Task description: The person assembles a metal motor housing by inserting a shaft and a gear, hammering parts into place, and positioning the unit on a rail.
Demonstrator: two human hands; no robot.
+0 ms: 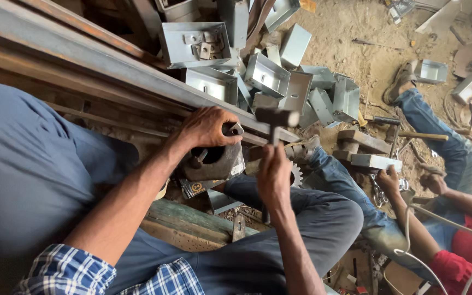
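Gripping a hammer (275, 121) by its handle, the right hand (274, 177) is fully closed, with the dark head raised at about 12 o'clock from the fist. The left hand (207, 127) sits at roughly 10 o'clock from the right one, fingers curled over a small metal piece (235, 130) that it pins on a chunky worn block (217, 163), right against a long steel beam (110, 71).

The hammer head hangs just beside those left fingers, so I'd say a slightly off swing could catch a knuckle, or the piece could skip off the block.

Further out at 1 o'clock there's a heap of folded grey metal boxes (269, 74) on the sandy floor (356, 33), and at 3 o'clock a co-worker's hand (389, 180) is on a flat metal part.
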